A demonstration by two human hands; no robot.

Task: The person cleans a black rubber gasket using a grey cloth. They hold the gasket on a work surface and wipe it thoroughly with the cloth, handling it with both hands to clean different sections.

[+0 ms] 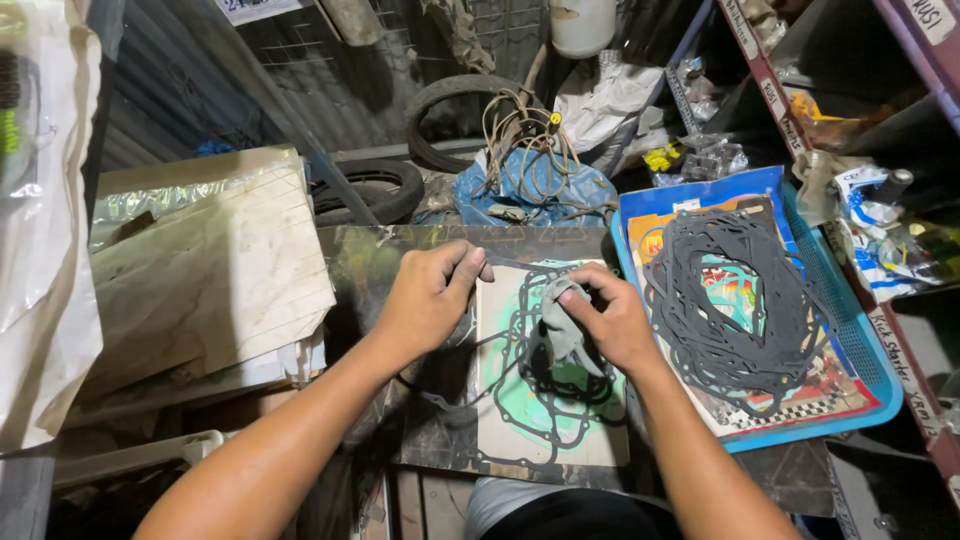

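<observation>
I am looking down on a dark board (pixel 420 440) at the centre of the frame, with a pale printed card (pixel 500 420) on it and a heap of thin black gaskets (pixel 560 400) lying over the card. My right hand (pixel 610 320) pinches a small grey gasket piece (pixel 562 325) between thumb and forefinger, lifted just above the heap. My left hand (pixel 430 295) is curled shut, its fingertips pressing down on the upper left corner of the card where a gasket loop runs out.

My reading is that I am sorting: one piece is being picked free of the tangle while the other hand pins the rest. The next move, I judge, calls for a slow lift, since the loops overlap and could drag along.

Right of centre sits a blue tray (pixel 860 370) holding more black gaskets (pixel 730 300), its rim just beside my right wrist, so there is little room that way. At the left lie stained flat sheets (pixel 200 270), close to the board. The top of the frame is crowded with tyres (pixel 370 190) and a blue bag with cords (pixel 530 185). The freest room is the bare lower left of the board.
</observation>
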